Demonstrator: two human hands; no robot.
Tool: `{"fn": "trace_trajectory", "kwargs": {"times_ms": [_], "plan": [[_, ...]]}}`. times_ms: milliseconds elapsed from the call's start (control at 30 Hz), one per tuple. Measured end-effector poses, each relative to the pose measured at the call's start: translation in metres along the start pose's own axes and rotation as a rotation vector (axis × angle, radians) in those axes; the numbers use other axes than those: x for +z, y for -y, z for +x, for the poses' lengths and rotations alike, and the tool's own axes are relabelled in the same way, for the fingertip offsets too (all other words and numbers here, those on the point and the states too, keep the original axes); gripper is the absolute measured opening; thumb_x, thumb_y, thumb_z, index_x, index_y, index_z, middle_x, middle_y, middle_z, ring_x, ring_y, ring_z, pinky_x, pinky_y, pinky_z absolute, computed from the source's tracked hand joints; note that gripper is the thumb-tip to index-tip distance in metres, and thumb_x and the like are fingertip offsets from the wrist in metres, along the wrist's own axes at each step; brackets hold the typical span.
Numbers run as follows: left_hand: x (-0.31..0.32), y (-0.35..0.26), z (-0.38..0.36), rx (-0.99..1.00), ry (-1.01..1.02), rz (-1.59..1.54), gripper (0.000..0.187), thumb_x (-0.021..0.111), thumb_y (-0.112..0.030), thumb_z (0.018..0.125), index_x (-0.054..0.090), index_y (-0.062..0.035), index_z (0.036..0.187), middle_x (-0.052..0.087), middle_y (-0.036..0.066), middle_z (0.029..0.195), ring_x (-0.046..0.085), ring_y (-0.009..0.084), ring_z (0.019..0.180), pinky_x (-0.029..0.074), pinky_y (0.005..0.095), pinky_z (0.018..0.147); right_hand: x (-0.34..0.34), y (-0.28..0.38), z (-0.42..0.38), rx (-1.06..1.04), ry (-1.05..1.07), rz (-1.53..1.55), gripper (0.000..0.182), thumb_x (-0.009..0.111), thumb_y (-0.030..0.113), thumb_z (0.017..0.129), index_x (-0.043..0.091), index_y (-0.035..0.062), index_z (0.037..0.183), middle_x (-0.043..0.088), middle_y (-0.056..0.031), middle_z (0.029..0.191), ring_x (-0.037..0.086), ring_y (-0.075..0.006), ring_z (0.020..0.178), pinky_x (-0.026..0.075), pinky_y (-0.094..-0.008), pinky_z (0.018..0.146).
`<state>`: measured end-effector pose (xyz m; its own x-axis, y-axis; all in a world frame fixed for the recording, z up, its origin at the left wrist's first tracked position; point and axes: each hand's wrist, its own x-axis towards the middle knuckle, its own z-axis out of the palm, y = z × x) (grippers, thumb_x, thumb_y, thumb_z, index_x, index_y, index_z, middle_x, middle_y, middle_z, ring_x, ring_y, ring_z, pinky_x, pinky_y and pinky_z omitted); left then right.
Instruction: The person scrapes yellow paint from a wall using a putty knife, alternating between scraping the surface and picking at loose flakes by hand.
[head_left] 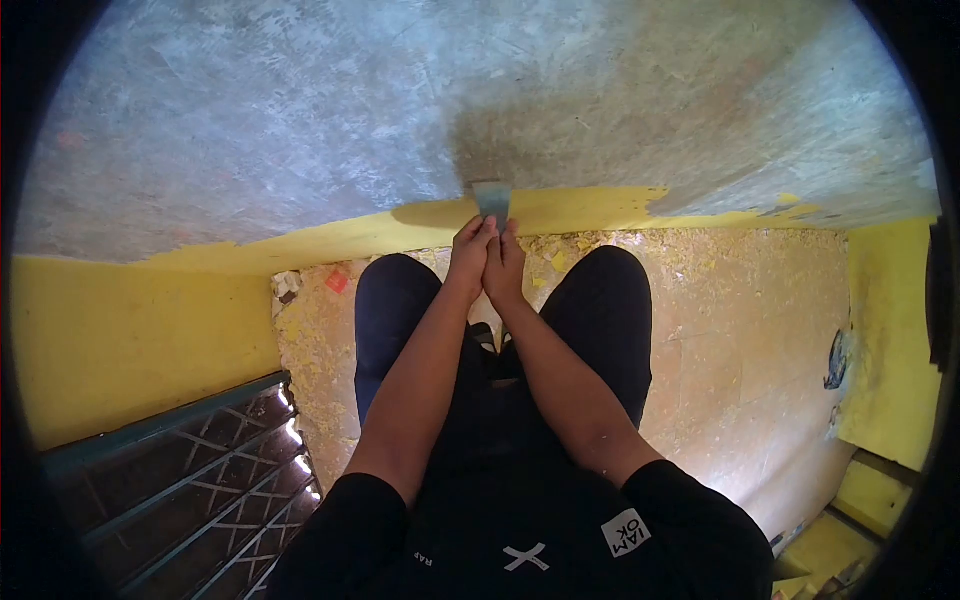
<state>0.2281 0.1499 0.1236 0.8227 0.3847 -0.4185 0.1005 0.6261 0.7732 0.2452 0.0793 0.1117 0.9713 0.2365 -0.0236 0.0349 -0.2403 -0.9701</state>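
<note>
Both my hands are closed together around a scraper (491, 200) with a flat, wide metal blade. My left hand (470, 250) wraps its handle from the left, and my right hand (505, 262) from the right. The handle is mostly hidden by my fingers. The blade's edge meets the wall (330, 110) at the border between bare grey surface and a strip of yellow paint (570, 210). That strip runs along the wall's bottom, with a ragged upper edge.
Yellow paint flakes litter the tiled floor (720, 340), thickest along the wall. A red scrap (336, 281) lies at the left corner. Yellow side walls (150, 320) stand both sides. A dark metal lattice gate (200, 470) is at lower left, a dark crumpled thing (836, 360) at right.
</note>
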Motion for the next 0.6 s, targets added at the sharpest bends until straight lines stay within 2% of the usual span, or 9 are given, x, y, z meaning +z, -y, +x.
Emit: {"fn": "trace_trajectory", "kwargs": {"times_ms": [167,233,333,367,400,433,500,533,600], "plan": [[0.016,-0.011,-0.007,0.052,0.012,-0.103,0.017,0.059,-0.019,0.096,0.059,-0.0025,0.098,0.062,0.005,0.087,0.06,0.0139,0.077,0.05,0.0275,0.069,-0.006,0.009,0.002,-0.012,0.078,0.02,0.034,0.05,0.027,0.095,0.059,-0.0035,0.107,0.065,-0.0242,0.078,0.066,-0.0365,0.074,0.048,-0.0423,0.065],[-0.009,0.019,0.013,0.045,-0.319,-0.126,0.015,0.058,-0.015,0.095,0.056,-0.0017,0.102,0.064,0.008,0.088,0.063,0.0171,0.079,0.051,0.03,0.067,-0.01,0.004,-0.01,0.018,0.094,-0.133,0.035,0.05,0.028,0.095,0.06,-0.0024,0.108,0.066,-0.0239,0.08,0.067,-0.0348,0.075,0.05,-0.0394,0.065],[-0.03,0.015,0.021,-0.111,-0.444,-0.135,0.013,0.055,-0.014,0.093,0.055,-0.0043,0.101,0.064,0.008,0.088,0.063,0.0204,0.078,0.048,0.0339,0.067,-0.024,0.01,-0.023,0.229,0.246,-0.37,0.03,0.055,0.023,0.093,0.062,-0.0009,0.11,0.067,-0.0247,0.087,0.068,-0.035,0.08,0.051,-0.037,0.069],[-0.034,0.015,0.025,-0.179,-0.505,-0.206,0.011,0.055,-0.014,0.093,0.055,-0.0059,0.1,0.064,0.008,0.087,0.063,0.0209,0.078,0.046,0.0345,0.068,-0.031,0.02,-0.026,0.121,0.184,-0.267,0.024,0.061,0.016,0.09,0.064,-0.0014,0.106,0.066,-0.0215,0.084,0.067,-0.0319,0.079,0.051,-0.0352,0.07],[-0.038,0.018,0.029,-0.134,-0.389,-0.338,0.016,0.052,-0.025,0.093,0.055,-0.0093,0.096,0.062,0.007,0.085,0.061,0.0209,0.076,0.043,0.0354,0.069,-0.036,0.03,-0.027,0.011,0.125,-0.166,0.018,0.066,0.008,0.086,0.065,-0.0018,0.101,0.065,-0.0183,0.082,0.066,-0.0288,0.078,0.051,-0.0334,0.072],[-0.031,0.008,0.023,-0.13,-0.389,-0.355,0.016,0.052,-0.025,0.093,0.055,-0.0093,0.096,0.062,0.007,0.085,0.061,0.0209,0.076,0.043,0.0354,0.069,-0.038,0.035,-0.024,0.002,0.134,-0.177,0.018,0.066,0.008,0.086,0.065,-0.0018,0.101,0.065,-0.0183,0.082,0.066,-0.0288,0.078,0.051,-0.0334,0.072],[-0.013,-0.005,0.012,-0.235,-0.175,-0.398,0.029,0.046,-0.037,0.092,0.056,-0.0107,0.096,0.06,0.006,0.083,0.058,0.0207,0.075,0.044,0.0366,0.07,-0.041,0.043,-0.017,-0.226,-0.085,0.021,0.022,0.072,0.0,0.08,0.068,0.0008,0.101,0.065,-0.0156,0.086,0.065,-0.026,0.078,0.051,-0.0314,0.07],[-0.011,-0.002,0.012,-0.265,-0.165,-0.387,0.037,0.042,-0.044,0.089,0.054,-0.0099,0.099,0.058,0.006,0.084,0.057,0.0217,0.075,0.044,0.0386,0.07,-0.048,0.056,-0.016,-0.233,-0.071,0.011,0.022,0.072,0.0,0.08,0.068,0.0008,0.101,0.065,-0.0156,0.086,0.065,-0.026,0.078,0.051,-0.0314,0.07],[-0.01,0.003,0.007,-0.316,-0.271,-0.419,0.037,0.046,-0.042,0.087,0.053,-0.0096,0.102,0.056,0.007,0.088,0.053,0.0222,0.081,0.042,0.0399,0.074,-0.062,0.096,-0.014,-0.586,0.007,-0.236,0.027,0.073,0.0,0.077,0.07,0.0028,0.103,0.063,-0.013,0.088,0.064,-0.0238,0.077,0.051,-0.0305,0.068]]}}
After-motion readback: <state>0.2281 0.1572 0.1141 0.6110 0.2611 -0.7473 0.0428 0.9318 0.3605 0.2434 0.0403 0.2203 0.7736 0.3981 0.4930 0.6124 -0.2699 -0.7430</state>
